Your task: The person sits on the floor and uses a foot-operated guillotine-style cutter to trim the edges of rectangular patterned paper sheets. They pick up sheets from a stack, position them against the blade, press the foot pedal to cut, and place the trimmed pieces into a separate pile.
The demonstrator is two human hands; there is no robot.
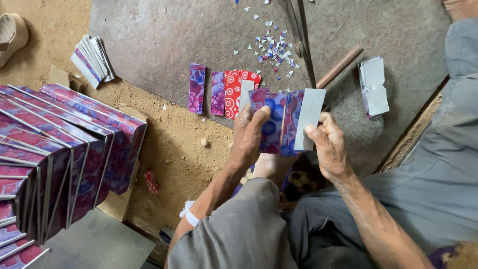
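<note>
Head view: left hand (249,137) and right hand (326,144) both pinch a fanned bunch of floral-printed thin metal strips (284,122) held between them above the knees; risk is sharp edges slicing fingers, or loose strips sliding out.

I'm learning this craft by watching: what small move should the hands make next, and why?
Probably lay the held strips beside the printed strips on the metal sheet: both the left hand and right hand pinch them just above that row.
</note>
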